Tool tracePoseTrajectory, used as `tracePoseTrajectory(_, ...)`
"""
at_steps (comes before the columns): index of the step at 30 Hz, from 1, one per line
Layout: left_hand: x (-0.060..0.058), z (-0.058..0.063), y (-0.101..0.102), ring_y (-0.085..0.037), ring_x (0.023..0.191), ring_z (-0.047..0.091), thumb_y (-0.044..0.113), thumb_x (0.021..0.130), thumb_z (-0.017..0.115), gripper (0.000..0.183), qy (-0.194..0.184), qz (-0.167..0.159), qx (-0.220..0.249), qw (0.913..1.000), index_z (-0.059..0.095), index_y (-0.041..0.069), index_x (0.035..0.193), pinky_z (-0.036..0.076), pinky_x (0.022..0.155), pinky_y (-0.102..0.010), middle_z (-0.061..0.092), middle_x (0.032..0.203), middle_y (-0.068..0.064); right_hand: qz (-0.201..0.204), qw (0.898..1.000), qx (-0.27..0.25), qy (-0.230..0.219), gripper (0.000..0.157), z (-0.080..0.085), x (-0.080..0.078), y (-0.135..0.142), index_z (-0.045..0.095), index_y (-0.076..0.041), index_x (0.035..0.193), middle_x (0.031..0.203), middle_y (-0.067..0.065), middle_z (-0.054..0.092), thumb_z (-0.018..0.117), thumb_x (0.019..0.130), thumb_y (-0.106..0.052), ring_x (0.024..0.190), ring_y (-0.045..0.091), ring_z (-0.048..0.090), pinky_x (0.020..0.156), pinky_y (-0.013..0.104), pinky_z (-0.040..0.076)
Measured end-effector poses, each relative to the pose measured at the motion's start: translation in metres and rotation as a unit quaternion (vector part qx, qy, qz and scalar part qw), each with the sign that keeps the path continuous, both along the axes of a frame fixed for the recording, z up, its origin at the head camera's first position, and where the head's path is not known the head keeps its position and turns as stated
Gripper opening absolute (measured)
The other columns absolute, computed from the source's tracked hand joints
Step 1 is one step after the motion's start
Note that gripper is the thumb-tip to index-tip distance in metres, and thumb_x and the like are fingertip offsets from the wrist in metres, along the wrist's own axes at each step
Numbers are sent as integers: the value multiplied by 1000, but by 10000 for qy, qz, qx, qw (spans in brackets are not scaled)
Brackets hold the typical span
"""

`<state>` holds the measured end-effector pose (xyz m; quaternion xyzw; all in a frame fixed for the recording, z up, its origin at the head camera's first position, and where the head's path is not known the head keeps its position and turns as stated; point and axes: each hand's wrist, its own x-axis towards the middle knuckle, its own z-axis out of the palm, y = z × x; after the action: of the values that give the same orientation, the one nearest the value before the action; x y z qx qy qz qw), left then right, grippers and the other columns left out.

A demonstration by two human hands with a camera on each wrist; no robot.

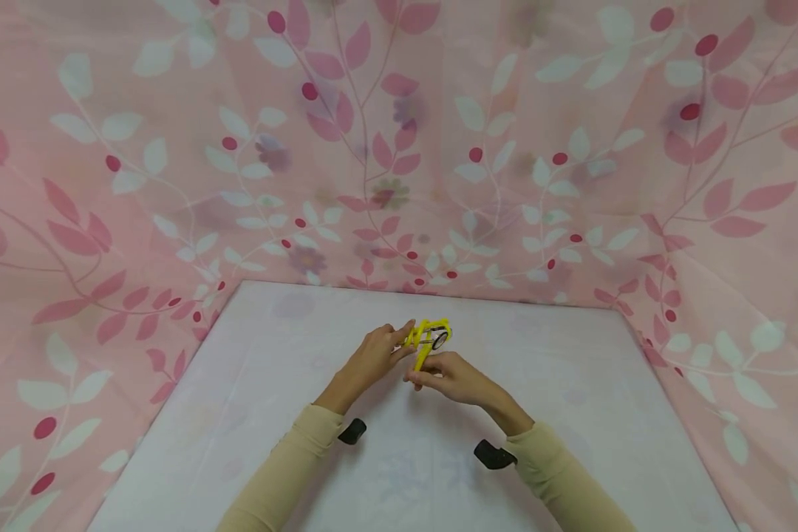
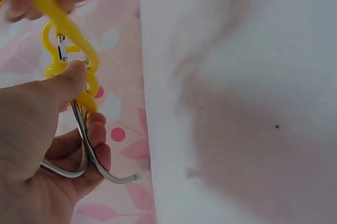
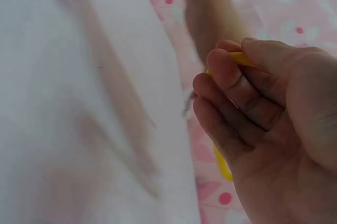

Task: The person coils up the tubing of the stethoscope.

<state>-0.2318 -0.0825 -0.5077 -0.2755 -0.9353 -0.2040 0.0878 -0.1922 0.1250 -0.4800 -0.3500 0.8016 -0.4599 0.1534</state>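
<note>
My left hand (image 1: 372, 351) holds a bundle of yellow pieces and silver metal hooks (image 2: 108, 175). In the left wrist view its thumb presses on a yellow looped piece (image 2: 91, 84), and the hooks' bent ends lie by the curled fingers. Above the thumb, a silver gate-like bar (image 2: 61, 46) crosses a yellow loop, like a carabiner. My right hand (image 1: 452, 377) pinches the lower end of a yellow strip (image 1: 423, 356) between thumb and fingers. A dark-rimmed round piece (image 1: 440, 340) hangs in the bundle; its kind is unclear. In the right wrist view the fingers hide most of the yellow strip.
The hands are above a white-covered table (image 1: 292, 458). Pink leaf-patterned cloth (image 1: 399, 148) surrounds its back and sides. Dark devices sit at the left wrist (image 1: 353, 431) and right wrist (image 1: 495, 454).
</note>
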Motion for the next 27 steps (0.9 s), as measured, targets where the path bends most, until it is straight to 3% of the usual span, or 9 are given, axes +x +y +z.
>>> tracePoseTrajectory(5,-1,0,0,-12,64,47,34,90,69,59,-139,-9,47,9999,51,18,144,44,60,-23,62,84,-9,479,9988,129,33,22,-9,10,-4,73,-9,108,89,5,74,59,99,-23,78,3,61,71,22,51)
tracePoseTrajectory(8,2,-7,-1,-14,66,48,33,89,71,57,-38,-56,-101,9999,54,18,142,44,62,-25,62,85,-10,331,9994,-19,56,21,1,14,-3,72,-6,110,93,7,75,59,98,-19,83,9,67,74,26,54)
tracePoseTrajectory(13,11,-17,-3,-15,65,47,28,86,75,52,336,-498,-162,9981,62,17,135,42,60,-25,60,81,-9,-255,9938,-1039,290,18,17,0,9,67,0,111,97,19,72,59,96,-4,91,32,68,79,32,57)
tracePoseTrajectory(16,17,-18,-3,-14,66,49,24,82,78,53,509,-847,-75,9951,64,18,132,43,61,-22,60,80,-7,-649,9861,-1497,307,17,14,-14,19,64,2,111,94,23,71,58,97,-5,88,35,69,77,35,58)
tracePoseTrajectory(22,26,-16,1,-11,74,54,25,83,78,55,487,-1242,68,9910,61,22,135,47,66,-20,62,89,-4,-1962,9676,-1537,-393,27,6,-33,32,58,-1,116,89,19,74,60,98,-21,82,27,73,77,50,58)
tracePoseTrajectory(27,31,-11,3,-9,77,55,29,84,76,57,694,-1597,192,9845,58,21,138,48,68,-17,61,93,-2,-2699,9533,-1149,-724,33,-7,-44,41,62,-7,113,90,16,71,68,93,-32,84,33,68,77,45,57)
